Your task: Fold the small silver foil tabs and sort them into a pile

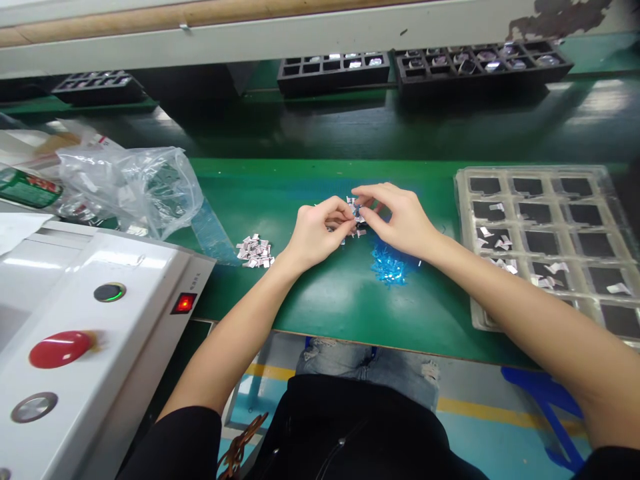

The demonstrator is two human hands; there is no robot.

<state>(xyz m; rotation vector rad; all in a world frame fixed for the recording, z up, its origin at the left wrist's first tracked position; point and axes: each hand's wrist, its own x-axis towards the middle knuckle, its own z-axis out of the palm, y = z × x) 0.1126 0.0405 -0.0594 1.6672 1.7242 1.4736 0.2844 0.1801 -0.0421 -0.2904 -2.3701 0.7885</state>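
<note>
My left hand is closed, thumb and fingertips pinched together over a small heap of white-and-dark pieces. Facing it, my right hand curls its thumb and index finger toward the same spot. Whatever lies between the fingertips is too small to make out. Just below my right hand lies a pile of blue film strips. To the left of my left hand is another pile of small whitish pieces. All of this rests on the green tabletop.
A clear plastic tray with dark pockets and some white pieces stands at right. At left are a white machine with buttons and a crumpled plastic bag. Black compartment trays stand along the back, behind a dark green belt.
</note>
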